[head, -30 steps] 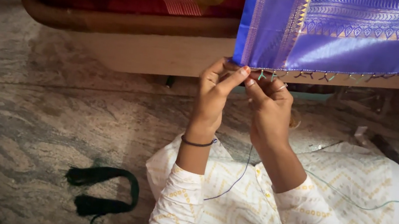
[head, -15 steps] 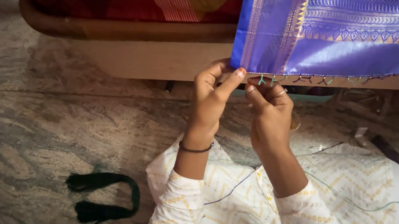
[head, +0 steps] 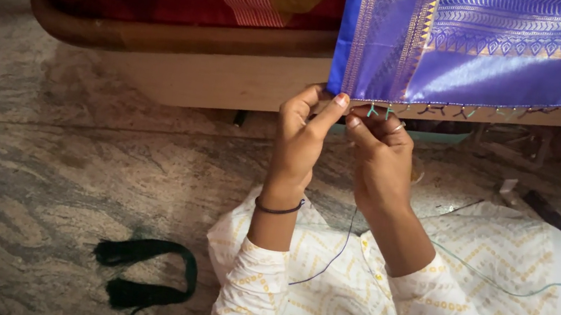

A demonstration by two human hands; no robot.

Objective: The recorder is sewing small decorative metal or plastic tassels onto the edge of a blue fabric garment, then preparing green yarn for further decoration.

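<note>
Left hand and right hand pinched together on fringe edge of purple cloth hanging off bed. Risks: thin thread snagging on sleeve, knot slipping, cloth dragged down.

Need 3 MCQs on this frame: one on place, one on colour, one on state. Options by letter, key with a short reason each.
1. Where does the dark green thread bundle lie?
A. on the stone floor, on the left-hand side
B. on the bed
C. in the person's lap

2. What colour is the hanging cloth that both hands work on?
A. red
B. blue-purple with a gold border
C. white

3. What are the left hand and right hand doing?
A. resting flat on the floor
B. holding scissors
C. raised, fingers pinching at the cloth's lower edge

Key: 1 A, the bundle sits on bare floor beside the knee. 2 B, its sheen and gold bands show. 3 C, both thumbs and forefingers meet at the hem.
</note>
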